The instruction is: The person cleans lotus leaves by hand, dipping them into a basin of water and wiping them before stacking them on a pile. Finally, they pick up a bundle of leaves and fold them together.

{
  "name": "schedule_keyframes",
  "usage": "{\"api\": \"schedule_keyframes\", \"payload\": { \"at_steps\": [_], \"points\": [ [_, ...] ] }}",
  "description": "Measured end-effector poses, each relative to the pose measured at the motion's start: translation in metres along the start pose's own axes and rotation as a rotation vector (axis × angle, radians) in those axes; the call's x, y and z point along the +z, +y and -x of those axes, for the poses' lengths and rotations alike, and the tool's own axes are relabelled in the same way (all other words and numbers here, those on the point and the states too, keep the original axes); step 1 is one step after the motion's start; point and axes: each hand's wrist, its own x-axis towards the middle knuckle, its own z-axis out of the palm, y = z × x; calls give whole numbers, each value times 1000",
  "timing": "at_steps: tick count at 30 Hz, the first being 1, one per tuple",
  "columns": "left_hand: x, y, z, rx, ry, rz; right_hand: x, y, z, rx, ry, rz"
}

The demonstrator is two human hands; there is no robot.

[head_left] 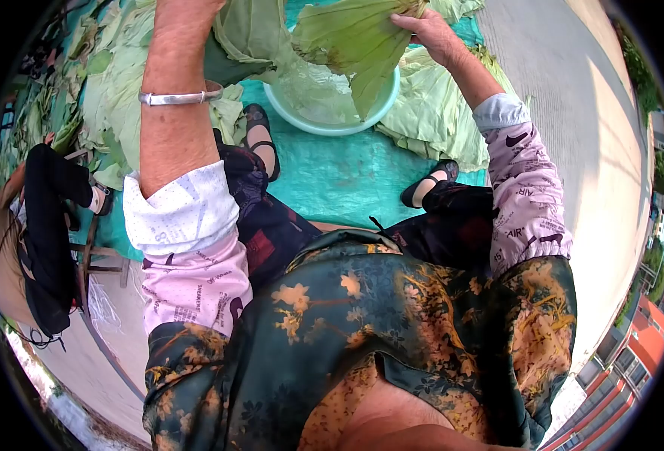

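One broad green leaf (358, 45), brown-blotched, held up above the pale-rimmed basin (332, 130), its lower tip hanging in front of the bowl. Right hand (431, 31): fingers closed in a pinch on the leaf's gathered, browner end. Left hand (204, 3): nearly all beyond the top edge; cannot tell whether its fingers grip anything. A second leafy fold (253, 30) hangs beside it.

Handling, my judgement: grip the thick gathered end, support the far side, avoid sharp pulls; the thin blade looks ready to split.

Hard to make out: whether fold and leaf are one piece; whether the basin's shiny contents are water or clear film. Flat leaf pile (441, 109) right of basin, on green sheeting (332, 184); count unreadable.
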Motion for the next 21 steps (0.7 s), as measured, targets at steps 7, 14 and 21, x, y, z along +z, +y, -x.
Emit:
{"api": "schedule_keyframes", "payload": {
  "at_steps": [7,14,21],
  "points": [
    [4,2,3,21,16,34,-7,5,-3,-42,-2,83],
    [9,4,8,-27,12,-15,-47,-15,7,7,133,60],
    [18,9,14,53,-43,-50,-147,-31,65,71,111,288]
  ]
}}
